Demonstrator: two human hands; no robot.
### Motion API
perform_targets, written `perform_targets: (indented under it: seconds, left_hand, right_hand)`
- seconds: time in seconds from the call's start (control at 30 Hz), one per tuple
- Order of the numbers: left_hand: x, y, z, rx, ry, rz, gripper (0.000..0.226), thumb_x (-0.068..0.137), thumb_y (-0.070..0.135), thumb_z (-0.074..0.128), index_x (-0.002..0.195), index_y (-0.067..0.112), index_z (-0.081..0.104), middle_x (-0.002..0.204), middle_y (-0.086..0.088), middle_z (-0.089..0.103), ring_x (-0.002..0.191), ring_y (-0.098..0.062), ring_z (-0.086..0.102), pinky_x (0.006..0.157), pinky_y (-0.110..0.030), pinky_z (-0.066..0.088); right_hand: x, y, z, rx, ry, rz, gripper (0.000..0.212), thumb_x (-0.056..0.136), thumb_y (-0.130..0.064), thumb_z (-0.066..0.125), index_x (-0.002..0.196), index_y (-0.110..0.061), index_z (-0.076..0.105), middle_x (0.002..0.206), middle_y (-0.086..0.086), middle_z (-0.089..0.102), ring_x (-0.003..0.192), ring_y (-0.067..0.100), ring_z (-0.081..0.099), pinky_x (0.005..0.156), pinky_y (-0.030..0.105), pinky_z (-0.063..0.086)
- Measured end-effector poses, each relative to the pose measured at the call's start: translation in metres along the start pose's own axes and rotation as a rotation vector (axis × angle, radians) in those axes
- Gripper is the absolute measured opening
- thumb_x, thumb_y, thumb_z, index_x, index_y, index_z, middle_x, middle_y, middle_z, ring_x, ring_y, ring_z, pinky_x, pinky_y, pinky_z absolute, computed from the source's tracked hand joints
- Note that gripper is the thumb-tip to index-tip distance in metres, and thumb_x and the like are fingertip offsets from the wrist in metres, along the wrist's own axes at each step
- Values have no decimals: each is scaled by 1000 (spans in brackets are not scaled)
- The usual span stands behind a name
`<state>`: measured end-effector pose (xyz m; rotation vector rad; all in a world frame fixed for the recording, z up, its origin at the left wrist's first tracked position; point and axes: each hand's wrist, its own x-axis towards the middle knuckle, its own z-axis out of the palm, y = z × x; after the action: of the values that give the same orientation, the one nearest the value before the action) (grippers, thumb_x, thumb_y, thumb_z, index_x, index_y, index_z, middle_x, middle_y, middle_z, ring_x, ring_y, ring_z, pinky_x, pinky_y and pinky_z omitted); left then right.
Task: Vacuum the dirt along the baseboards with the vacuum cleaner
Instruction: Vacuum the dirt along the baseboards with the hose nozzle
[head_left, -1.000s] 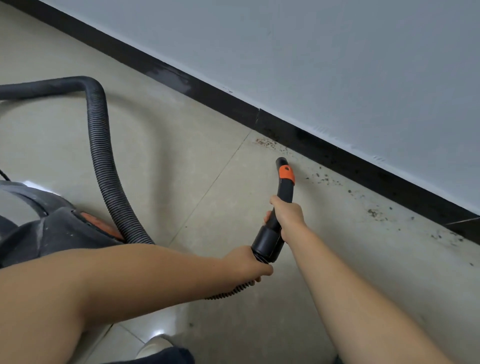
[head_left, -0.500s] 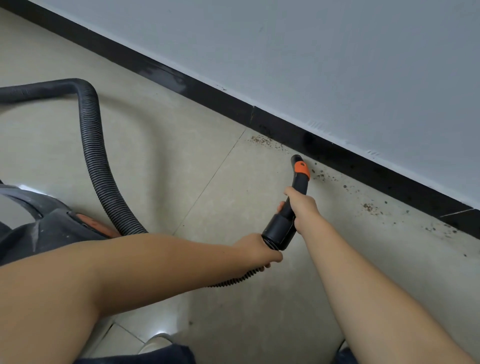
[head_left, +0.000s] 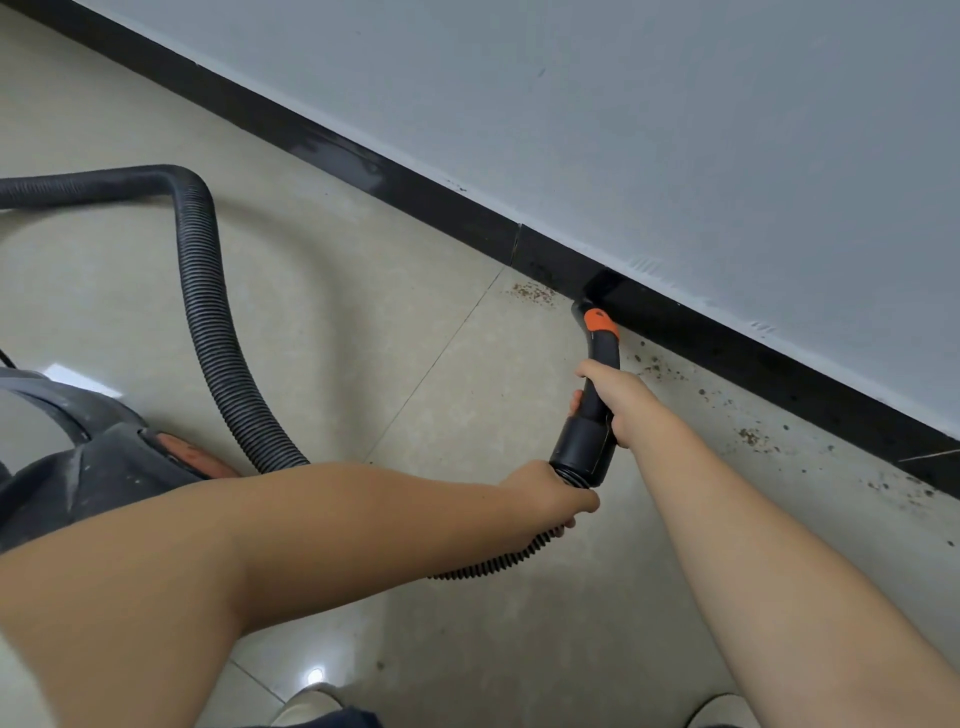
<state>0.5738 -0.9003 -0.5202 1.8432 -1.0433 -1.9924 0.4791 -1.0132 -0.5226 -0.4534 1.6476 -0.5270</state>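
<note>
A: Both hands are clamped on: right hand (head_left: 618, 402) round the nozzle (head_left: 597, 358), left hand (head_left: 553, 493) round the hose (head_left: 208, 322).

B: Tip's at the baseboard (head_left: 727, 343), between 2 dirt (head_left: 530, 292) patches. Sweeping one way could skip the other.

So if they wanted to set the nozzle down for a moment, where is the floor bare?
Bare tile lies inside the hose loop, bordered by the baseboard and the vacuum body. Near tile below the left hand is also bare. The strip along the baseboard beside the nozzle is littered with dirt.
</note>
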Motion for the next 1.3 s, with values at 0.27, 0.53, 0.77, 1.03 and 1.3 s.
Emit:
perform_targets:
  seconds: [0.27, 0.53, 0.77, 1.03, 1.3]
  left_hand:
    - [5, -2, 0, -147, 70, -35, 23, 82, 19, 65, 101, 12, 55, 73, -4, 58, 58, -16, 52, 63, -25, 46]
    - [8, -7, -8, -204, 113, -33, 22, 81, 18, 65, 99, 13, 54, 72, -4, 58, 58, -16, 52, 64, -26, 47]
    - [8, -13, -12, -183, 121, -29, 20, 81, 18, 64, 98, 14, 54, 74, -4, 58, 58, -15, 52, 61, -24, 47]
    - [2, -17, -1, -152, 68, -24, 17, 80, 19, 64, 94, 17, 55, 74, -4, 57, 61, -16, 52, 65, -26, 47]
    - [-15, -38, 33, -47, -147, -13, 14, 82, 12, 60, 86, 19, 48, 69, -4, 47, 69, -21, 48, 64, -29, 43]
  right_hand:
    - [7, -9, 21, -148, -100, -23, 17, 85, -14, 62, 93, -8, 49, 53, 7, 55, 42, 17, 51, 55, 30, 51]
    - [9, -12, 39, -184, -154, -39, 13, 86, -12, 59, 90, -9, 48, 58, 8, 53, 41, 18, 50, 53, 29, 50]
    - [12, -4, 45, -173, -136, -73, 14, 85, -12, 60, 93, -7, 50, 57, 8, 53, 40, 18, 51, 52, 29, 51]
    - [2, 4, 29, -139, -101, -53, 14, 85, -12, 60, 93, -6, 50, 55, 8, 54, 43, 19, 50, 53, 29, 51]
    - [-25, 49, -18, -28, 39, -43, 10, 85, -10, 57, 88, -8, 48, 50, 8, 53, 42, 22, 48, 50, 29, 48]
